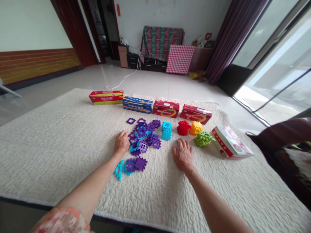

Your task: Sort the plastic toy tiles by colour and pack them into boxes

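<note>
My left hand [121,142] rests at the left edge of a loose pile of purple pieces [156,143] and blue pieces, its fingers curled against the pile; what they may hold is hidden. Nearer to me lie a purple square [141,164] and light-blue pieces [118,170]. My right hand [183,154] lies on the quilted cover with its fingers spread, holding nothing. Beyond it are a light-blue stack [166,131], a red stack [184,128], a yellow stack [195,128] and a green stack [203,138].
Along the far side of the cover [60,129] stand a red and green box [106,97], a blue box [137,105] and two red boxes [166,109]. A white and red box [230,142] sits at the right.
</note>
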### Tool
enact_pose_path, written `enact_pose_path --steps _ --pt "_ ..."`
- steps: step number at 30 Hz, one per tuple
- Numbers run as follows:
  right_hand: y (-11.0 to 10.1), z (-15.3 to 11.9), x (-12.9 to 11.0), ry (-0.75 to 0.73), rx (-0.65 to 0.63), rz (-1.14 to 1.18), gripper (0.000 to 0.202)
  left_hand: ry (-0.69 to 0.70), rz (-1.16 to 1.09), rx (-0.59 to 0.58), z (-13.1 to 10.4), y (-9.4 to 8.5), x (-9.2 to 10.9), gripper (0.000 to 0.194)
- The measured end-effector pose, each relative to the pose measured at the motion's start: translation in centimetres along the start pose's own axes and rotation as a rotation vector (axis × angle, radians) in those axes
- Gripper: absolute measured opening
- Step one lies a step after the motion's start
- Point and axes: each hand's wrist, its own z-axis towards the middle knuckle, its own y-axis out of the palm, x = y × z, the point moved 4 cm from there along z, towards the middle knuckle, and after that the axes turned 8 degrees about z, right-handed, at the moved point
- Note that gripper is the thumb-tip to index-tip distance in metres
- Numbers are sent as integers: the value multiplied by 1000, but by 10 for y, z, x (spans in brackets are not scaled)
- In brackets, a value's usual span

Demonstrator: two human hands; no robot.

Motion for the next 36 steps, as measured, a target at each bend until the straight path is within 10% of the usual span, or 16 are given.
enact_pose_path --steps 14,18,22,25,36 --pt "-11 -3 -8 32 -98 -90 37 -24 -44 95 10 -17 9 40" --pt "-8 -4 -7 43 -105 -96 39 105 -98 81 16 -16 69 34" --pt "-6 -2 4 61 -179 -98 45 354 -27 -168 -2 0 144 36" --pt "-5 -2 12 11 -296 -86 49 370 90 -298 -15 8 165 43" --pt "-14 -7 9 -69 -192 -94 47 551 33 -194 -12 -3 135 26"
